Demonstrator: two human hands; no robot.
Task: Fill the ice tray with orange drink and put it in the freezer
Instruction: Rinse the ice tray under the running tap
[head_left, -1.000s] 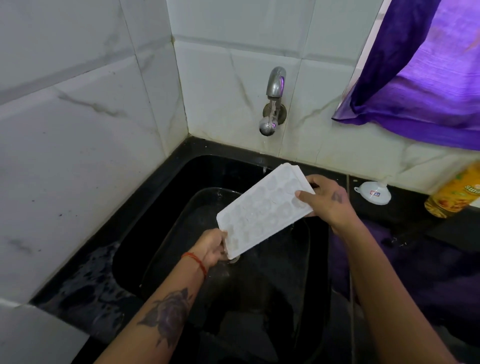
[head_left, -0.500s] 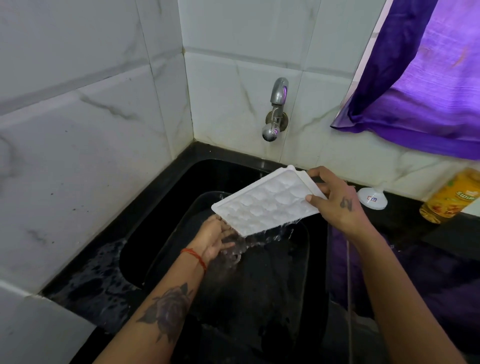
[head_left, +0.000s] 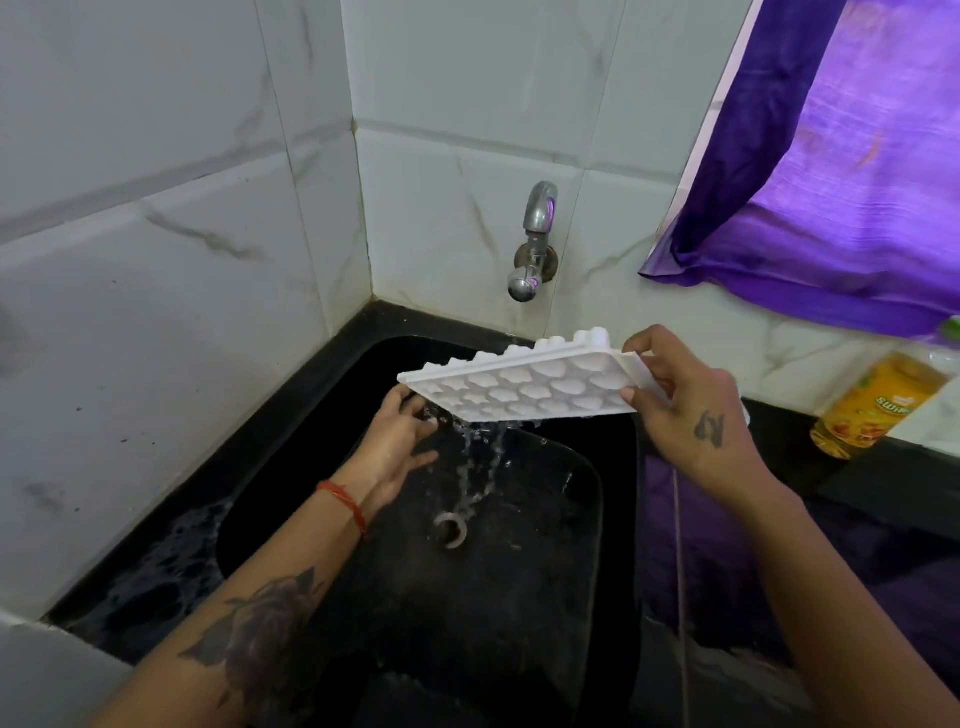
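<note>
A white ice tray (head_left: 524, 387) hangs over the black sink (head_left: 613, 519), tipped with its hollows facing me, and water runs off its lower edge into the basin. My right hand (head_left: 685, 410) pinches the tray's right end between thumb and fingers. Below the tray's left corner is my left hand (head_left: 400, 436), wet, its fingers relaxed and reaching up to the tray's underside. A bottle of orange liquid (head_left: 872, 400) lies on the counter at the far right.
A metal tap (head_left: 535, 239) juts from the tiled wall just behind the tray. The sink's drain (head_left: 451, 530) sits under the falling water. A purple curtain (head_left: 831, 182) hangs at the upper right. The black counter on the left is wet.
My left hand has let go of the tray's left end and dropped beneath it. The tray has risen and tipped towards me, and water now pours out of it into the sink.
</note>
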